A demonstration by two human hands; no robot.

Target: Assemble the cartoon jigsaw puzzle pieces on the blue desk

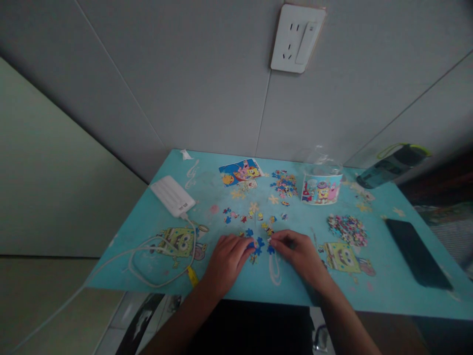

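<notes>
Meeting near the middle of the turquoise table (pixel 236 291) in the head view, both hands work at blue puzzle pieces (pixel 260 243). The left hand (pixel 229 254) has bent fingers, tips at the pieces' left side; the right hand (pixel 297 249) nearly closes thumb and forefinger at their right. Whether either grips one, I cannot tell. A mixed pile (pixel 348 230) lies right, a picture card (pixel 241 172) far.

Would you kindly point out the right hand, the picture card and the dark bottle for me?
Right hand (pixel 300 250): head view, middle of its back.
Picture card (pixel 241 173): head view, its printed face.
Dark bottle (pixel 386 169): head view, side of its body.
</notes>
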